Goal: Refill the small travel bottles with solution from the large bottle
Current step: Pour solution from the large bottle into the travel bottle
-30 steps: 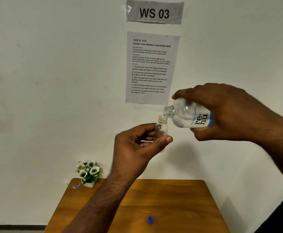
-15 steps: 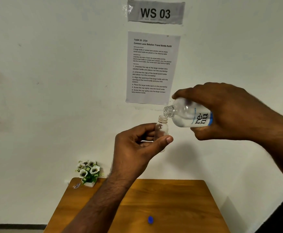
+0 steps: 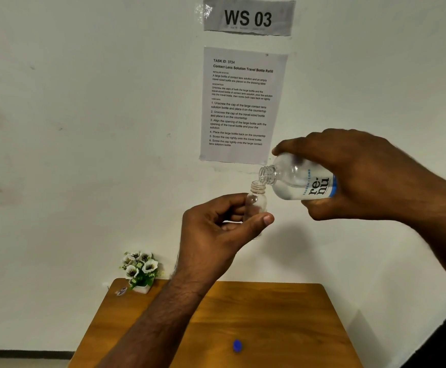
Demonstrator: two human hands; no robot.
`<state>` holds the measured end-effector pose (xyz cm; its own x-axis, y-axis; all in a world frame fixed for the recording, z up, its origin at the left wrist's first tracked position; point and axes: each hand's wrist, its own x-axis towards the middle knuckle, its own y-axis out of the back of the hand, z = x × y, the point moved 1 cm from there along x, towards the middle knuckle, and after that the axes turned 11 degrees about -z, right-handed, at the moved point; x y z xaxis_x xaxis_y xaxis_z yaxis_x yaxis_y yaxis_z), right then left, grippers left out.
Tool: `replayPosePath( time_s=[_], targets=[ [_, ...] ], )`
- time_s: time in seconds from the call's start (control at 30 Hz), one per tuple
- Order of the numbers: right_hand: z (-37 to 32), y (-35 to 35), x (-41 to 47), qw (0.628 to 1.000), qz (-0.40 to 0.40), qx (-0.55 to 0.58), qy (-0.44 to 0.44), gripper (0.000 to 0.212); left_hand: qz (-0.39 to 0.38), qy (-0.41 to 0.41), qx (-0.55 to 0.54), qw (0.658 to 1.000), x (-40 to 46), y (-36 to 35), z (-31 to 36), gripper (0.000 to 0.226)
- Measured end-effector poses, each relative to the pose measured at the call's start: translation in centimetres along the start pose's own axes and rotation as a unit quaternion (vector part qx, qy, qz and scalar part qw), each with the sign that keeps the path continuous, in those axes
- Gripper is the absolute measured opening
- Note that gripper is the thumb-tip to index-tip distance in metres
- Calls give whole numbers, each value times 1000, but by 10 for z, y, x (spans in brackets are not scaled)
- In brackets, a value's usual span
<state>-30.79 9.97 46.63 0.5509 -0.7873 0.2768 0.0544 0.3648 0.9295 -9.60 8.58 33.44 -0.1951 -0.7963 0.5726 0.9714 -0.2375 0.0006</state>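
My left hand (image 3: 216, 229) holds a small clear travel bottle (image 3: 256, 199) upright in the air, pinched between thumb and fingers, its mouth uncapped. My right hand (image 3: 354, 176) grips the large clear bottle (image 3: 300, 181) with the "re-nu" label, tipped nearly sideways with its open neck just above and touching the small bottle's mouth. Clear liquid fills the lower part of the large bottle. Both bottles hover above the far end of the wooden table (image 3: 269, 314). A blue cap (image 3: 237, 346) lies on the table near the front.
A small white pot of artificial flowers (image 3: 140, 269) stands at the table's far left corner, a small wrapped item (image 3: 121, 291) beside it. A printed instruction sheet (image 3: 243, 104) and a "WS 03" sign (image 3: 248, 18) hang on the white wall.
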Motion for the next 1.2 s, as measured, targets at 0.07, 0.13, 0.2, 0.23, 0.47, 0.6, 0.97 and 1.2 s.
replayPosePath(
  time_s=[0.07,0.13,0.2,0.23,0.47,0.6,0.97,1.2],
  targets=[
    [0,0,0,1000,-1,2,0,83,-1,-1,-1,1000,1,0,-1,33],
    [1,1,1,1000,-1,0,0,83,0,-2,-3,1000,1,0,-1,35],
    [1,1,1,1000,-1,-2,1,83,1,-2,-4,1000,2,0,-1,37],
    [1,1,1,1000,-1,-3,2,83,2,-3,-5,1000,2,0,-1,38],
    [0,1,2,1000,5,-3,9,82,2,-11,5,1000,2,0,-2,34],
    [0,1,2,1000,5,3,11,82,2,-9,1,1000,2,0,-2,33],
    [-2,3,1,1000,4,3,13,82,0,-11,0,1000,1,0,-1,34],
    [-1,4,1,1000,0,4,13,83,1,-10,-4,1000,1,0,-1,34]
  ],
)
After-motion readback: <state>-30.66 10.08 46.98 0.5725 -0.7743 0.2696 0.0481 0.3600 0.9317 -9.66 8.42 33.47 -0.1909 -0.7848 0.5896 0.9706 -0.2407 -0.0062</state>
